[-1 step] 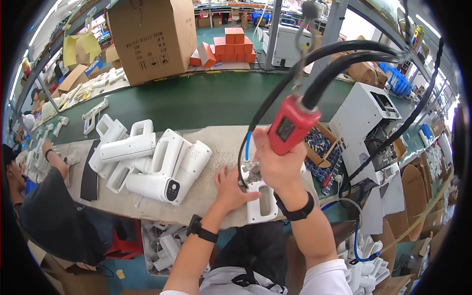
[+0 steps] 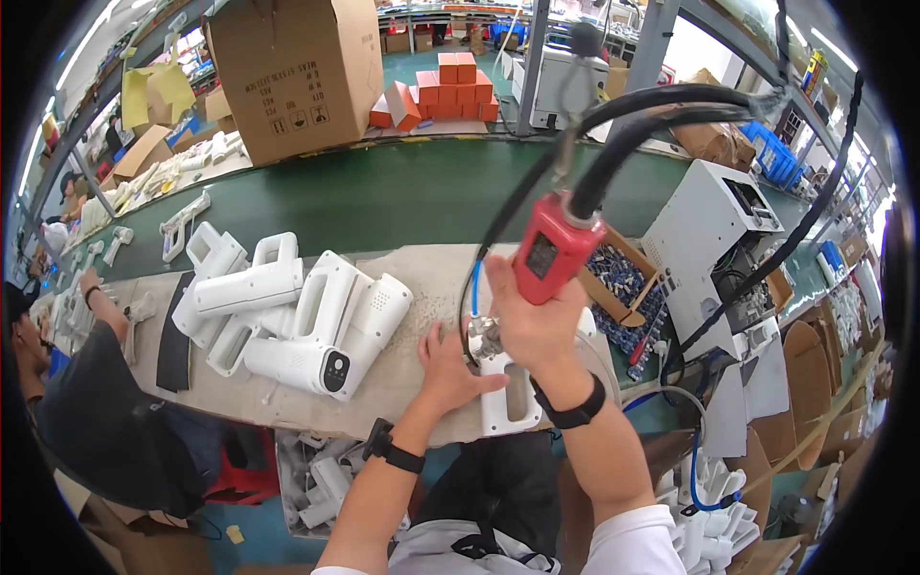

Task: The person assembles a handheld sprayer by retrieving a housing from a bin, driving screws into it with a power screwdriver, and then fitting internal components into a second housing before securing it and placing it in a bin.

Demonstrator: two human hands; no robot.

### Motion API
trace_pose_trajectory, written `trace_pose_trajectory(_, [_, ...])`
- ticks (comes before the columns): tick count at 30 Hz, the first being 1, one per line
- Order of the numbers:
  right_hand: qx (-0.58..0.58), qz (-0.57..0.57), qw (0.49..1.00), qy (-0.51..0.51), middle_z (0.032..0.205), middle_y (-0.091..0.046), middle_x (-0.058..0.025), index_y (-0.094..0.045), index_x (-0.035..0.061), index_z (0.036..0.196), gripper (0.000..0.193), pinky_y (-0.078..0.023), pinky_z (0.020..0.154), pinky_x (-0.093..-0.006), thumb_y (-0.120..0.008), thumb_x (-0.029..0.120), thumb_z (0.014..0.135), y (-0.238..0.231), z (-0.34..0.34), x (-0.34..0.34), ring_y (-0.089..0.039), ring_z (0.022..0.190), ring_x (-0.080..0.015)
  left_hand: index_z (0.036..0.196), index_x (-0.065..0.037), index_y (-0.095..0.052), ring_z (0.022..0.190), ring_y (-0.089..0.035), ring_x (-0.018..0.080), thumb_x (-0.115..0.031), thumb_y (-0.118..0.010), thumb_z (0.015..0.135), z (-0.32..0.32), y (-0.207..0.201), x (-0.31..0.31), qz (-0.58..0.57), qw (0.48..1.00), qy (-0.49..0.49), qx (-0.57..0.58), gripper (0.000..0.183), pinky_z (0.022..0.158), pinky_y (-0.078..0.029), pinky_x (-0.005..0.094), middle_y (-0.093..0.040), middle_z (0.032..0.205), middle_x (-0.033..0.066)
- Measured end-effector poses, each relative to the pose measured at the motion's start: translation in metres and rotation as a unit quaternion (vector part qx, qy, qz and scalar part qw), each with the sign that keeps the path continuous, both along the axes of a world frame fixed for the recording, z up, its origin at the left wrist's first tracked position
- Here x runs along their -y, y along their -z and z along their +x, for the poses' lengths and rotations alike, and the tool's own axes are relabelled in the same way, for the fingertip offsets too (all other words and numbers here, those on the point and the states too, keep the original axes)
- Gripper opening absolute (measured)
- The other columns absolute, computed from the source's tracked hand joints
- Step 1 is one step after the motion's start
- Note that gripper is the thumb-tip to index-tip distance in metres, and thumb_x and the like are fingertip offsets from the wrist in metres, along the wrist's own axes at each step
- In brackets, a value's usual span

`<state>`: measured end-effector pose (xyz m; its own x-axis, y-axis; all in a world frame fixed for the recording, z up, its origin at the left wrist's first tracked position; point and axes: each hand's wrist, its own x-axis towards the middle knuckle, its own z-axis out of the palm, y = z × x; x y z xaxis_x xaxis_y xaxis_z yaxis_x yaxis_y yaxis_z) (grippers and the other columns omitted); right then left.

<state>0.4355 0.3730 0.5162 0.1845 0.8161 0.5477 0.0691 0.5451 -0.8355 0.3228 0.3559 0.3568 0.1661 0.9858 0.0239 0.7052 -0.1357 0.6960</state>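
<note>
My right hand (image 2: 541, 326) is wrapped round a red power screwdriver (image 2: 559, 251) that hangs from a hook, with thick black cables at its top. Its tip points down at a white plastic housing (image 2: 495, 414) with a looped handle, lying on the cardboard-covered bench in front of me. The contact point is hidden behind my hand and the metal head (image 2: 486, 337). With the thumb on the housing and fingers along its left side, my left hand (image 2: 448, 372) grips it. Left of that hand lies a pile of white handheld devices (image 2: 331, 331), one with a dark oval panel.
A cardboard tray (image 2: 613, 292) of small screws sits to the right, before a white machine (image 2: 704, 230). Beyond the bench runs a green conveyor belt (image 2: 431, 192) with a large carton (image 2: 292, 86) behind it. At the left a co-worker's arm (image 2: 107, 307) reaches over white parts.
My right hand and the red power screwdriver have shifted a little to the left, and the cables have swung with them. My left hand and the housing stay in place.
</note>
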Motion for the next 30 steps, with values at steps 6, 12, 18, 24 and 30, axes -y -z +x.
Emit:
trace_pose_trajectory(6, [-0.012, -0.024, 0.999, -0.034, 0.068, -0.059, 0.0007, -0.058, 0.0038, 0.082, 0.014, -0.042, 0.050, -0.0224, -0.069, 0.011, 0.088, 0.021, -0.012, -0.003, -0.054, 0.055, -0.0059, 0.143, -0.002, -0.032, 0.141, -0.015, 0.0398, -0.059, -0.080, 0.058, -0.004, 0.028, -0.001, 0.012, 1.000, -0.005, 0.012, 0.113, 0.114, -0.004, 0.0521, -0.036, 0.141, 0.0229])
trace_pose_trajectory(12, [-0.049, -0.056, 0.994, -0.083, 0.071, -0.060, -0.0011, -0.058, 0.0020, 0.085, 0.011, -0.047, 0.053, -0.0239, -0.068, 0.008, 0.087, 0.024, -0.016, 0.014, -0.057, 0.059, -0.0078, 0.139, -0.008, -0.039, 0.137, -0.024, 0.0370, -0.056, -0.080, 0.061, -0.002, 0.031, 0.003, 0.025, 0.998, -0.012, 0.059, 0.100, 0.110, -0.012, 0.0534, -0.043, 0.137, 0.0163])
trace_pose_trajectory(18, [-0.094, -0.010, 0.993, -0.069, 0.069, -0.060, -0.0026, -0.059, -0.0003, 0.087, 0.010, -0.047, 0.047, -0.0233, -0.067, 0.006, 0.086, -0.019, -0.006, 0.019, -0.057, 0.051, -0.0100, 0.128, -0.012, -0.053, 0.128, -0.040, 0.0337, -0.042, -0.080, 0.068, -0.005, 0.010, 0.011, 0.094, 0.989, -0.023, 0.113, 0.073, 0.105, -0.024, 0.0520, -0.055, 0.126, 0.0085])
trace_pose_trajectory(24, [-0.083, 0.001, 0.994, -0.077, 0.065, -0.059, -0.0021, -0.060, -0.0001, 0.086, 0.007, -0.046, 0.047, -0.0229, -0.065, 0.004, 0.086, -0.028, 0.001, 0.027, -0.057, 0.050, -0.0088, 0.102, -0.009, -0.069, 0.103, -0.059, 0.0302, -0.016, -0.075, 0.076, -0.002, -0.028, 0.034, 0.134, 0.954, -0.001, 0.266, 0.028, 0.093, -0.040, 0.0411, -0.068, 0.102, 0.0097])
trace_pose_trajectory(30, [-0.083, -0.027, 0.992, -0.095, 0.063, -0.058, -0.0018, -0.060, -0.0001, 0.085, 0.005, -0.045, 0.045, -0.0226, -0.064, 0.004, 0.087, -0.040, 0.010, 0.038, -0.056, 0.048, -0.0091, 0.098, -0.011, -0.071, 0.091, -0.061, 0.0310, -0.002, -0.069, 0.071, -0.003, -0.047, 0.044, 0.087, 0.951, 0.026, 0.296, 0.028, 0.082, -0.047, 0.0379, -0.069, 0.094, 0.0111])
